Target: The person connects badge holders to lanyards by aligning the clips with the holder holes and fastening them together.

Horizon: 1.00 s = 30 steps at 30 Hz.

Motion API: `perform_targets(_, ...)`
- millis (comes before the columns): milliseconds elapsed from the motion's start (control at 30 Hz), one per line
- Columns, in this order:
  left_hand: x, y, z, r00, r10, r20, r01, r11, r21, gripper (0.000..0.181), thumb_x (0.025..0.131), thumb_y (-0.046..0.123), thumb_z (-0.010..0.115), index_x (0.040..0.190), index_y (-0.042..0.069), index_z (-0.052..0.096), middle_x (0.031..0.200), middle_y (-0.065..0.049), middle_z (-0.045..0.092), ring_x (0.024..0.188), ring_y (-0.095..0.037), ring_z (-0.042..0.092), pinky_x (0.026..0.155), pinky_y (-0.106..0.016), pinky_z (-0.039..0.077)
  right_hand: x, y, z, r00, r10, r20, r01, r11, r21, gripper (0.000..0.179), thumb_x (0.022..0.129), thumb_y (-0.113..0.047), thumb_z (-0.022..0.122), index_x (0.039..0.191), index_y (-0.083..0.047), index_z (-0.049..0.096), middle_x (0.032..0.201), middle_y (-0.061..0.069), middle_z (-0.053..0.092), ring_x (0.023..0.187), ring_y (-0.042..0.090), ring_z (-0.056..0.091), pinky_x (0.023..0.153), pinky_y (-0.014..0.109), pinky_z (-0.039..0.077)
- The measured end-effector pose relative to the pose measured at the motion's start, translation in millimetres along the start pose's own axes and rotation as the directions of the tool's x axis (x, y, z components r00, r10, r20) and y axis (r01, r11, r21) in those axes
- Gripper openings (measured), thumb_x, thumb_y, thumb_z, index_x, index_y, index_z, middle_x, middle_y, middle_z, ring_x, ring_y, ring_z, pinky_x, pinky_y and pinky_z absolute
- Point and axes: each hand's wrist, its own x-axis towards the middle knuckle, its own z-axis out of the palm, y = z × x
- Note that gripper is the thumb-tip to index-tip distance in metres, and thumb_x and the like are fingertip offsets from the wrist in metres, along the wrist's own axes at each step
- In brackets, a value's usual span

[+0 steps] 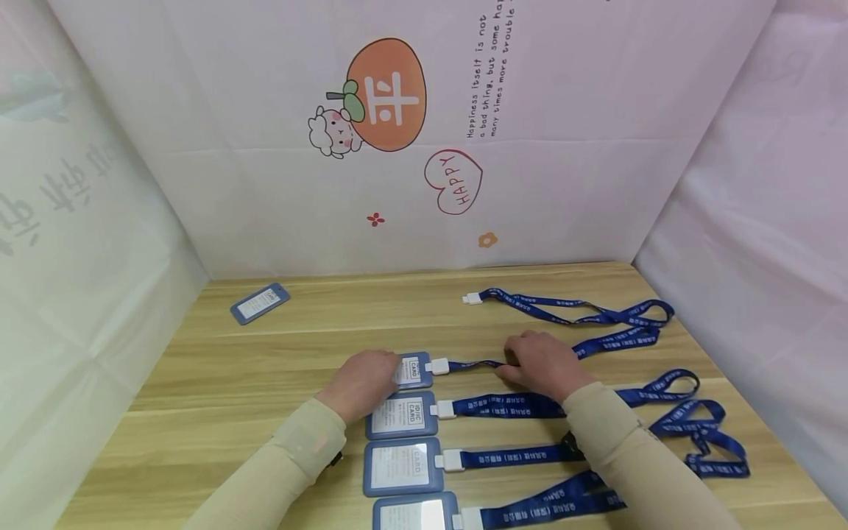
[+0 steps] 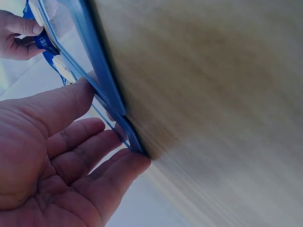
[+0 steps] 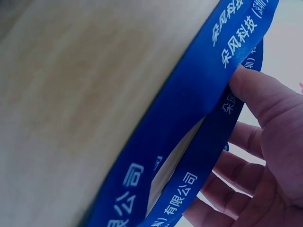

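On the table, my left hand [image 1: 364, 383] grips the outer end of a blue badge holder [image 1: 416, 370], the farthest in a column of several. The hand covers part of its card; in the left wrist view the thumb and fingers [image 2: 125, 172] are at its edges. A white clip [image 1: 439, 366] joins this holder to a dark blue lanyard [image 1: 469, 365]. To the right, my right hand [image 1: 543, 362] pinches that lanyard between thumb and fingers, close to the clip. White printed characters show on the strap in the right wrist view.
Nearer me lie several more badge holders [image 1: 403, 467] with lanyards [image 1: 517, 456] running right, partly under my right forearm. A loose badge holder [image 1: 260, 303] lies at the back left. One separate lanyard [image 1: 563, 302] lies at the back right. White printed sheets [image 1: 278, 206] enclose the table.
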Motion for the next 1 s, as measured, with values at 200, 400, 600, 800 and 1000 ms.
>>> perform_targets(200,-0.2,0.1,-0.6,1.000,-0.005,0.002,0.005,1.000,-0.010,0.025,0.094,0.016,0.076,0.117,0.006,0.074,0.110,-0.008,0.077,0.098,-0.022,0.072,0.093,-0.039,0.061,-1.7,4,2,1.000,-0.004,-0.010,0.004,1.000,0.000,0.035,0.094,-0.049,0.074,0.098,-0.015,0.068,0.086,0.001,0.062,0.073,0.019,0.054,0.065,0.037,0.051)
perform_targets(400,-0.7,0.7,-1.4,1.000,-0.008,0.006,0.008,1.000,-0.022,0.022,0.095,0.015,0.076,0.115,0.006,0.074,0.108,-0.008,0.077,0.097,-0.021,0.072,0.093,-0.039,0.060,-2.1,7,4,1.000,0.002,-0.014,-0.002,1.000,-0.006,0.037,0.094,-0.050,0.074,0.102,-0.015,0.070,0.088,0.002,0.063,0.073,0.019,0.055,0.065,0.038,0.052)
perform_targets(600,-0.7,1.1,-2.0,1.000,-0.010,0.006,0.010,0.999,-0.036,0.022,0.095,0.015,0.076,0.114,0.005,0.074,0.107,-0.008,0.077,0.096,-0.021,0.072,0.093,-0.040,0.060,-3.5,7,3,1.000,0.011,-0.002,-0.011,1.000,-0.006,0.037,0.094,-0.051,0.073,0.101,-0.014,0.070,0.089,0.003,0.064,0.073,0.020,0.055,0.064,0.038,0.052)
perform_targets(800,-0.4,0.5,-1.7,1.000,-0.011,0.009,0.011,0.999,-0.033,0.022,0.095,0.016,0.076,0.114,0.006,0.074,0.107,-0.008,0.077,0.095,-0.021,0.071,0.092,-0.039,0.060,-5.3,8,2,1.000,0.016,-0.006,-0.016,1.000,-0.012,0.038,0.094,-0.051,0.073,0.100,-0.015,0.068,0.088,0.002,0.064,0.072,0.020,0.055,0.064,0.038,0.051)
perform_targets(1000,-0.7,-0.1,-1.8,1.000,-0.002,-0.001,0.002,1.000,-0.025,0.023,0.094,0.015,0.077,0.116,0.005,0.074,0.108,-0.009,0.077,0.097,-0.022,0.072,0.092,-0.039,0.061,-6.4,11,2,0.999,0.038,0.004,-0.038,0.999,-0.014,0.040,0.094,-0.053,0.073,0.098,-0.015,0.065,0.089,0.003,0.063,0.074,0.022,0.055,0.064,0.039,0.050)
